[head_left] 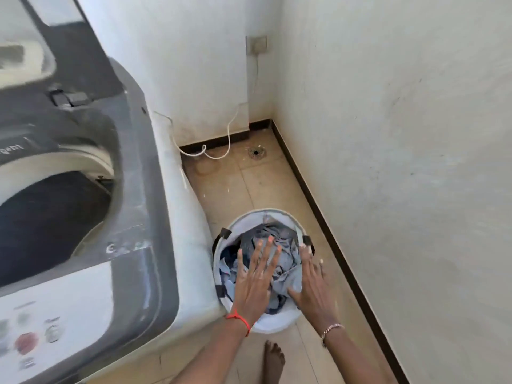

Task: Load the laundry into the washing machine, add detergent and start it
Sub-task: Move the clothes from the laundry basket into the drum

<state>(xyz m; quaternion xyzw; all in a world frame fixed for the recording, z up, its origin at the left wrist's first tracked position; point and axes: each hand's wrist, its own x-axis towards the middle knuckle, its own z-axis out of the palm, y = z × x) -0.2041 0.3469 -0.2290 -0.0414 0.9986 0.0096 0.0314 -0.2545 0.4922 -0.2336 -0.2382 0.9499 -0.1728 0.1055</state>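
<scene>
Step in hand: loading, first stage — left hand [256, 275] and right hand [311, 284], both spread flat with fingers open and gripping nothing, reach down over the crumpled blue-grey laundry [279, 242] heaped in the round white laundry basket [243, 220], which stands on the tiled floor [249, 184] just beside the top-loading washing machine [155, 217]. Machine lid up; its drum [50, 217] looks dark, contents unclear. Next move, by judgement: close both hands on a bundle, lift it clear of the rim, carry it leftward into the drum; no detergent in view.

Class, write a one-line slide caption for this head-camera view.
Both hands reach into a laundry basket beside the open washing machine.
</scene>
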